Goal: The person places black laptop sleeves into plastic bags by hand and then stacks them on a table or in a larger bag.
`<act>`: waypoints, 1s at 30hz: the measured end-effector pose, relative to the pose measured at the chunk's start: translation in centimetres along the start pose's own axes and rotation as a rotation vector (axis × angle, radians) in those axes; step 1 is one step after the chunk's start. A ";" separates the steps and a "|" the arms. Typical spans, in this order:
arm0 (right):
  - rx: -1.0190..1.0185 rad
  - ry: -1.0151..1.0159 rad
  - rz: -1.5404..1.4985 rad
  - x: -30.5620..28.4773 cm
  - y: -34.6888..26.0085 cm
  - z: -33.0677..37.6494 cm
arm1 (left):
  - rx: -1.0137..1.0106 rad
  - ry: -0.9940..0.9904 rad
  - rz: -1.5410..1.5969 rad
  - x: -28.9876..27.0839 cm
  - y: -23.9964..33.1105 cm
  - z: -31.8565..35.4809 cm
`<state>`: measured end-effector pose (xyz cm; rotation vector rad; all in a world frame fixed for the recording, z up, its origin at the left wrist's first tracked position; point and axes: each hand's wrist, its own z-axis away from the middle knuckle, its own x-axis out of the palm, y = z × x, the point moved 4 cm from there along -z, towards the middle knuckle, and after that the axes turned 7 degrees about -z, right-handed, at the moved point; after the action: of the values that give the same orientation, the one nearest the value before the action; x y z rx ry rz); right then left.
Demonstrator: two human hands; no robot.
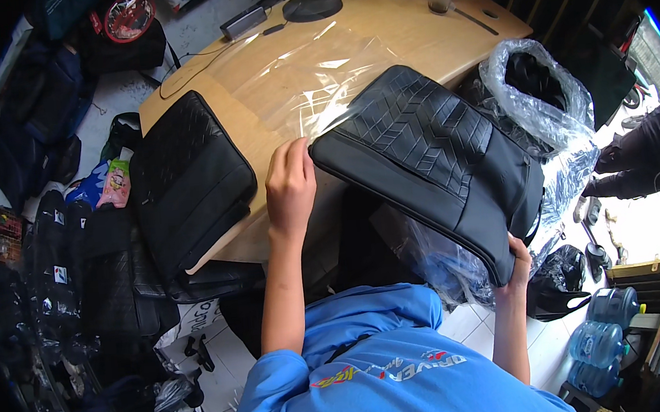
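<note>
While fingers stay hidden, left hand (290,184), right hand (518,265), grip black seat cover (429,158).

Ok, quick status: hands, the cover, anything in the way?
Left hand grips clear plastic bag. Right hand holds black seat cover. Second black cover lies apart, at left.

The seat cover (428,158) is black with a stitched chevron pattern, the table (377,29) tan wood, the shirt (392,373) blue.
</note>
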<state>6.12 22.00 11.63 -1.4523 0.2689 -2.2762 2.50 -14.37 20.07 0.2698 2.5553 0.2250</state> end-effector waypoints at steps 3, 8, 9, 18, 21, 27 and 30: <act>0.008 -0.037 -0.044 0.7 0.8 0.6 | -0.180 -0.096 -0.012 0.4 0.0 0.6; 0.070 -0.145 -0.061 1.7 1.7 1.2 | -0.179 -0.088 -0.025 1.2 -0.1 0.7; 0.053 -0.109 -0.049 1.5 1.7 1.2 | -0.194 -0.089 -0.012 1.3 -0.1 0.8; 0.002 -0.052 -0.009 1.4 2.1 1.6 | -0.139 -0.040 0.026 1.0 -0.1 0.6; -0.008 -0.021 0.049 1.0 1.7 1.7 | -0.056 -0.093 0.104 0.5 -0.7 0.3; -0.141 0.026 0.202 0.9 2.5 1.3 | 0.080 -0.063 0.102 1.1 1.9 1.6; -0.175 0.045 0.204 1.8 3.1 1.5 | 0.110 -0.039 0.093 1.3 2.3 1.7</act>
<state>7.59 18.51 12.53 -1.3874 0.6147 -2.1651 2.74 -11.67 18.48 0.4314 2.5228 0.1122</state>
